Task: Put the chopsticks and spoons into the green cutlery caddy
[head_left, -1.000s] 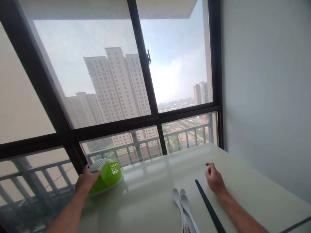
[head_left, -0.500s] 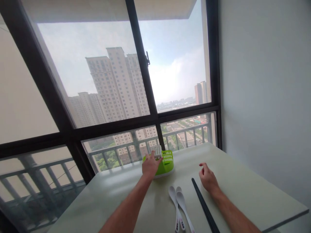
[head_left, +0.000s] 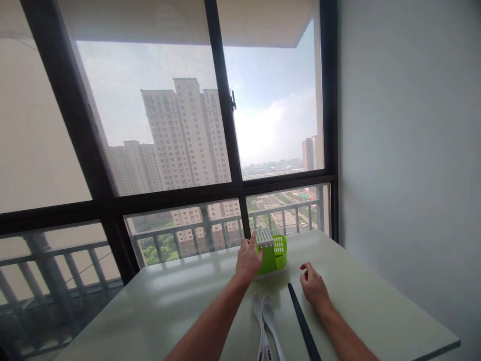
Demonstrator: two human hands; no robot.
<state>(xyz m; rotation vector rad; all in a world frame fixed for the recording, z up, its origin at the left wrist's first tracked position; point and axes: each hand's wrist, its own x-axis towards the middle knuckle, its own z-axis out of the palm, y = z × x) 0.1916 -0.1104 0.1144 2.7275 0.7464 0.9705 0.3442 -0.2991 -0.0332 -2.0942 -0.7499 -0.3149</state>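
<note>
One green caddy [head_left: 268,261], three spoons [head_left: 269,316], chopsticks [head_left: 302,321].
My left hand [head_left: 248,260] holds the caddy; my right hand [head_left: 314,287], half-open, beside chopsticks.

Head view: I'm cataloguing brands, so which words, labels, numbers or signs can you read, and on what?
No text can be read.
White spoons: dark marks on the handles, too small and blurred to read.
Green caddy: none visible.
Dark chopsticks: none visible.

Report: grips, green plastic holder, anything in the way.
Left grip holding green-and-white plastic holder by left side. Right grip loosely curled, nothing visible held. Holder upright on pale table. Slender white spoons, long black chopsticks nearside, possibly in the way.
</note>
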